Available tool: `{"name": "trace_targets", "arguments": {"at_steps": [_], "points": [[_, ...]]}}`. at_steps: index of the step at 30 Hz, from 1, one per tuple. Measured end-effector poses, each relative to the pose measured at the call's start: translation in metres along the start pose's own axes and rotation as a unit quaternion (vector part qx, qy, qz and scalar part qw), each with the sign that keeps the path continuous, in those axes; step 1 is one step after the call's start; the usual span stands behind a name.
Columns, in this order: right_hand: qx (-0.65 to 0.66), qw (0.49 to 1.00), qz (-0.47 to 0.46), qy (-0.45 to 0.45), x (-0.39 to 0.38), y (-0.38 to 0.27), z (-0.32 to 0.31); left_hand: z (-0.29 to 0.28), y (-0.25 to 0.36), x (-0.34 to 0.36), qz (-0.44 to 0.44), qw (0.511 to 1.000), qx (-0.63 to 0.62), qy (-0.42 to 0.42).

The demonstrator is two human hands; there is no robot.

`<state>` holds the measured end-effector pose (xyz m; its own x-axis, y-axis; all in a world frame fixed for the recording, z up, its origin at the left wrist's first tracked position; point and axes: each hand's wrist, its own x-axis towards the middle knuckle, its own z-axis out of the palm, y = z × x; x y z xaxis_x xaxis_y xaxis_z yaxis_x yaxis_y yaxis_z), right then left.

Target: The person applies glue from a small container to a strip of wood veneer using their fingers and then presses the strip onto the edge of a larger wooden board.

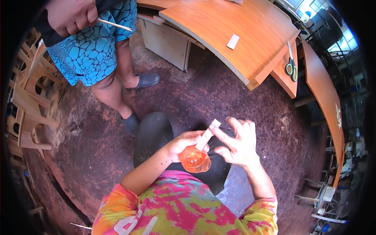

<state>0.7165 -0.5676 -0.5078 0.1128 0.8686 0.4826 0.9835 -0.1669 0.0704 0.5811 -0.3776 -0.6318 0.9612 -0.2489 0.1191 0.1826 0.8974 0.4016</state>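
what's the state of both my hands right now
Left hand: closed, holding the orange see-through item and wooden strip.
Right hand: open, fingers spread, a fingertip at the strip's upper end.

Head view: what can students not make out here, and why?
In the head view:
- Left hand: some fingers hidden behind the translucent orange cup.
- Translucent orange cup's contents: unclear through glare.
- Co-worker: upper body cut off by the top edge.
- Clutter at far right: too small and blurred.

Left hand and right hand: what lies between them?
In the head view, a pale flat strip slants between the left hand and the right hand, its lower end at an orange see-through container.
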Motion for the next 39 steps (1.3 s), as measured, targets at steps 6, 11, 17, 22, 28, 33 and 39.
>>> {"name": "trace_targets", "arguments": {"at_steps": [6, 11, 17, 22, 28, 33, 39], "points": [[-0.026, 0.999, -0.020, 0.007, -0.001, 0.003, 0.006, 0.002, 0.000, -0.005, -0.007, 1.000, 0.001, 0.024], [-0.043, 0.999, 0.005, 0.022, -0.001, 0.015, 0.009, -0.004, 0.000, -0.008, -0.004, 1.000, 0.009, 0.027], [0.011, 1.000, -0.013, 0.002, -0.004, 0.000, 0.011, -0.003, 0.004, -0.007, 0.000, 0.999, 0.017, 0.037], [-0.028, 0.998, 0.046, 0.012, -0.003, 0.017, 0.019, -0.003, 0.005, -0.005, 0.003, 0.999, 0.013, 0.044], [0.035, 0.999, -0.008, 0.000, -0.002, -0.004, 0.024, -0.006, 0.007, -0.003, -0.014, 0.996, 0.015, 0.082], [-0.031, 0.999, 0.025, -0.008, -0.002, 0.013, 0.029, -0.006, 0.003, -0.003, -0.029, 0.995, 0.014, 0.090], [0.003, 0.997, 0.066, 0.030, -0.009, 0.018, 0.023, -0.010, 0.008, -0.007, -0.016, 0.996, 0.010, 0.089]]}}
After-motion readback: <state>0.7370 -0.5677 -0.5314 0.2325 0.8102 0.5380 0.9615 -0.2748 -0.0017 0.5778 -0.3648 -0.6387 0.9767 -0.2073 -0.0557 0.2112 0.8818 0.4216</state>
